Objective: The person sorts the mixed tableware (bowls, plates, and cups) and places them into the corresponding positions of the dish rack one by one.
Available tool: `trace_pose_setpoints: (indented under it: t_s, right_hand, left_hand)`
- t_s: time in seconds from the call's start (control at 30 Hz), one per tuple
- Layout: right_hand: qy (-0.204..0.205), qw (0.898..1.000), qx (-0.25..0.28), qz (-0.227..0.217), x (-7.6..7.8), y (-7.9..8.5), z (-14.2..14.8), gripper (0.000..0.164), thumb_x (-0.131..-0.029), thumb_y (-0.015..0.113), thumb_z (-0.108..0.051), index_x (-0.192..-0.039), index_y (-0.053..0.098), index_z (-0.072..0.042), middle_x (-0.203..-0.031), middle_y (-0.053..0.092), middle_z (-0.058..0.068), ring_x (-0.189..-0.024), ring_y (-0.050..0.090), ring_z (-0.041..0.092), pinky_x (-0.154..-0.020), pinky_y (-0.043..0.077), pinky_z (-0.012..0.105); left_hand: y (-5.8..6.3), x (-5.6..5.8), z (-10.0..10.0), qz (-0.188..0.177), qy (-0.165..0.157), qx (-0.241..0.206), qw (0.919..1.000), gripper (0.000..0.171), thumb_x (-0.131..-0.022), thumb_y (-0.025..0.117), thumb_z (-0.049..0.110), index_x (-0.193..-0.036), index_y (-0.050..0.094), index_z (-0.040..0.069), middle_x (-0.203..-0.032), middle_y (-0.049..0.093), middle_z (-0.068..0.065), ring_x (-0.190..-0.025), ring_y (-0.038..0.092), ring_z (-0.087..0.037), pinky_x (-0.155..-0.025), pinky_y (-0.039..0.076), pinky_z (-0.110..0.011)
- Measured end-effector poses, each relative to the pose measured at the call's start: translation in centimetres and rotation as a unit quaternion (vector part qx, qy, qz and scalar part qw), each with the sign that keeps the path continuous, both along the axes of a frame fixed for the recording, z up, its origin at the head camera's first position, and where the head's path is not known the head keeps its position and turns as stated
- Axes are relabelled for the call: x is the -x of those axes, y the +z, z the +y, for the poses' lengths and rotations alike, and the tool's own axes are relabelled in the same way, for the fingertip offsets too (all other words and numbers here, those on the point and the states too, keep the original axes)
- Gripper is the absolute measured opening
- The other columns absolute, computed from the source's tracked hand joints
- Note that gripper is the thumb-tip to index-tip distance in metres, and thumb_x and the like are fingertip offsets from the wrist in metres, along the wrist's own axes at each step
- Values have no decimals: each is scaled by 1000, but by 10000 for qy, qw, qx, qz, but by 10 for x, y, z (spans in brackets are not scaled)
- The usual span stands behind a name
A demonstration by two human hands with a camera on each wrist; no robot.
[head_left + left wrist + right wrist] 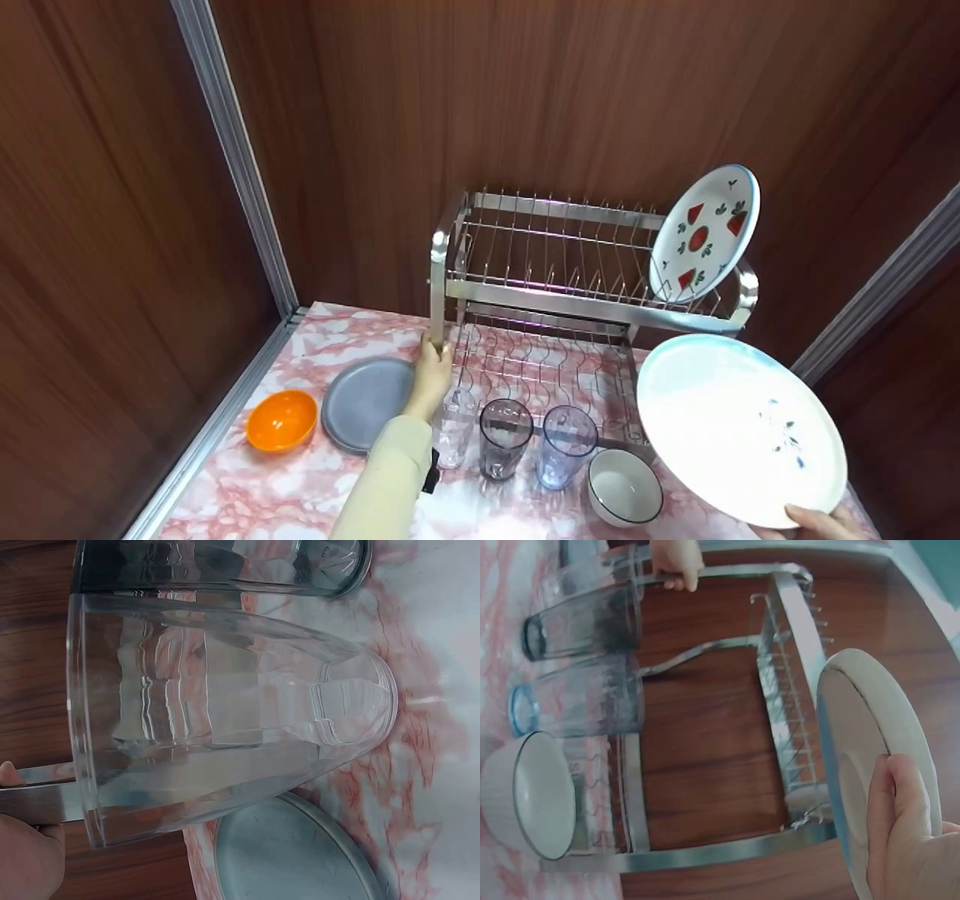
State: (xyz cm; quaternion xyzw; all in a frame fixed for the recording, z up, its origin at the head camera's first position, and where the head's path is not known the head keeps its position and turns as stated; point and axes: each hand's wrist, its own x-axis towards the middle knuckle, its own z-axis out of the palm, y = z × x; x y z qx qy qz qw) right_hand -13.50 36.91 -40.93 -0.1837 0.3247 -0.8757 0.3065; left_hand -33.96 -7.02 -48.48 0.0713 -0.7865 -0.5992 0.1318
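Observation:
My left hand [433, 375] grips the left upright of a two-tier metal dish rack [555, 296]. With my right hand [817, 523] I pinch the lower rim of a large white plate [742, 427] with a blue sprig on it, held tilted in front of the rack's right side. In the right wrist view, fingers [900, 799] lie across the plate's underside. A second plate, with watermelon pictures [705, 234], leans upright in the right end of the upper tier. Beside my left forearm stands a clear glass [454, 431], which fills much of the left wrist view.
A dark glass [505, 442], a bluish glass [566, 450] and a white bowl [625, 487] stand in a row before the rack. Left of my left arm lie a grey plate [367, 405] and an orange bowl [283, 421]. Brown panels enclose the marbled table.

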Motion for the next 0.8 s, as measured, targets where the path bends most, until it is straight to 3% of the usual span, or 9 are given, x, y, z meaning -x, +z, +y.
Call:
trace_pose_setpoints:
  t_s: [0.27,0.37,0.5,0.63,0.8]
  right_hand:
    - [-706,9967,390,126,4,9,-16,49,-90,18,8,-122,46,-15,-119,53,14,-113,49,32,-95,38,39]
    - [-739,9961,461,128,5,16,-22,52,-90,16,9,-123,47,-18,-119,54,13,-111,51,32,-95,39,40]
    - [-809,9936,652,452,8,27,-33,57,-89,11,11,-128,43,-15,-122,52,14,-112,50,33,-94,38,44]
    - [-1042,9905,483,750,12,41,-41,58,-88,6,11,-128,41,-13,-119,53,15,-107,54,31,-89,44,42]
    - [-1021,9908,268,843,24,63,-47,56,-89,3,9,-128,39,-10,-117,53,16,-103,56,30,-85,49,40]
  left_hand:
    - [0,-2,-5,-66,101,9,9999,32,-91,41,18,-121,35,6,-106,55,-18,-97,54,-30,-90,43,-45]
    - [1,-2,-6,-96,39,-68,9999,31,-92,40,18,-121,35,8,-105,55,-17,-95,55,-29,-88,44,-44]
    - [2,-2,-6,-122,36,-70,9999,31,-92,40,19,-120,35,8,-105,55,-17,-96,55,-29,-89,44,-44]
    - [3,-1,-3,-129,25,-30,9999,37,-92,40,20,-126,31,8,-114,53,-19,-107,52,-33,-96,40,-46]
    - [2,0,-1,-89,-13,-9,10000,42,-91,40,19,-129,28,5,-119,51,-21,-113,48,-35,-99,36,-46]
